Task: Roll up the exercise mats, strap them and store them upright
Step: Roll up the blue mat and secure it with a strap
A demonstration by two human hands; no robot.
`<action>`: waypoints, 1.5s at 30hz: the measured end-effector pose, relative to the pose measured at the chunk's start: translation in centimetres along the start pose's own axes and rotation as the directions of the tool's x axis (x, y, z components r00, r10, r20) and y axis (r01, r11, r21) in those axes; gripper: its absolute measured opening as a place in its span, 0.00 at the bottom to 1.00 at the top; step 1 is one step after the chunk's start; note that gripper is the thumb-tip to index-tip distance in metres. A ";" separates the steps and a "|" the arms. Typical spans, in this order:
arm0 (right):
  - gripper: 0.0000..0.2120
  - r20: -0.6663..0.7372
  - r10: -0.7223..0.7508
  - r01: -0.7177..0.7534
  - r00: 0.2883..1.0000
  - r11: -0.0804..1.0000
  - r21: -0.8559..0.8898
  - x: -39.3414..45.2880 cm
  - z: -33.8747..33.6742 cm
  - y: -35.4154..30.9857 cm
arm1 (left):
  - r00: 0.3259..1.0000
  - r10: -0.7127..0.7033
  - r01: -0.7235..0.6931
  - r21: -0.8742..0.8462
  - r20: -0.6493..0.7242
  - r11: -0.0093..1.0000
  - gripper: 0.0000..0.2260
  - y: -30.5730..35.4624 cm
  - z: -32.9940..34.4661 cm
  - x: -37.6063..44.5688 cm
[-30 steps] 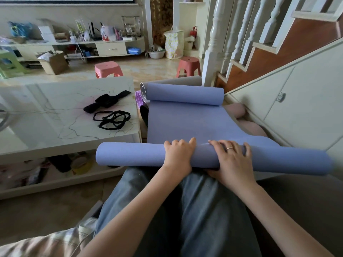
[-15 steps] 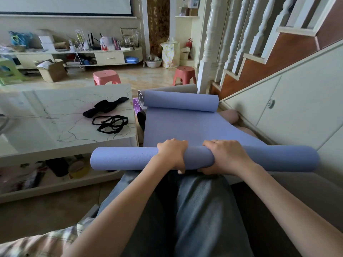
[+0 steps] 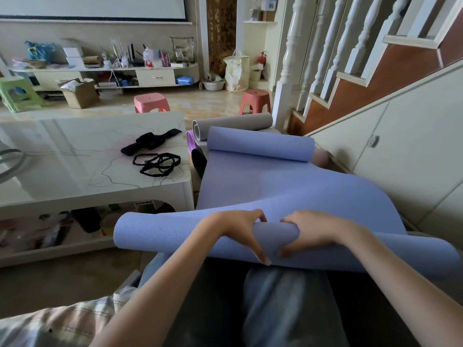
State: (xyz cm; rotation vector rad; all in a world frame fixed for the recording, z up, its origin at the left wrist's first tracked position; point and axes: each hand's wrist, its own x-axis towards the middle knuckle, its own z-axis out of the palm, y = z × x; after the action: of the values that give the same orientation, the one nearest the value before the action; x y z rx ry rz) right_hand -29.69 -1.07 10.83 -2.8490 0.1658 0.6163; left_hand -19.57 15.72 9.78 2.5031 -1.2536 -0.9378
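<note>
Across the person's lap lies the half-rolled blue mat point(image 3: 263, 186), its far end curled. The left hand point(image 3: 235, 229) and right hand point(image 3: 313, 229) grip the near roll mid-length, fingers wrapped round it. It looks light, soft and springy, likely to unroll unless held centrally.

The blue mat point(image 3: 263, 186) hides both hands' fingertips (curled behind its roll), and shelf clutter point(image 3: 50, 231) blurs.

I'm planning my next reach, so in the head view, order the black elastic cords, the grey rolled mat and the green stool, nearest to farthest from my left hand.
From the left hand:
1. Black elastic cords, on the table, ahead-left.
2. Grey rolled mat, beyond the table's corner.
3. Green stool, far left on the floor.
</note>
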 end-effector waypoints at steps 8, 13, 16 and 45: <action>0.42 -0.340 0.127 -0.179 0.932 0.976 -0.126 -2.8 1.4 0.0 | 0.999 0.035 -0.031 0.086 -0.037 0.996 0.35 -0.4 -0.3 1.3; 0.30 -0.724 0.003 -0.182 0.690 0.969 -0.169 -2.3 6.4 -0.4 | 0.990 0.081 -0.085 -0.029 -0.116 0.996 0.34 -0.7 -1.0 1.4; 0.27 -0.731 0.061 -0.194 0.679 0.976 -0.098 -1.0 7.0 0.5 | 0.948 0.090 -0.053 0.130 -0.306 0.990 0.35 -0.2 -0.5 0.7; 0.26 -0.806 0.088 -0.175 0.585 0.984 -0.020 2.9 3.0 1.8 | 0.827 0.226 0.050 0.467 -0.514 0.883 0.36 -1.2 0.3 3.9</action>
State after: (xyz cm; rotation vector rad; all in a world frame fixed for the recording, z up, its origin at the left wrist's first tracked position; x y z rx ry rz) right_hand -28.53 -2.31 6.60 -2.9885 0.5038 -0.7447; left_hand -17.20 13.46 7.23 2.7081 -1.4822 0.1759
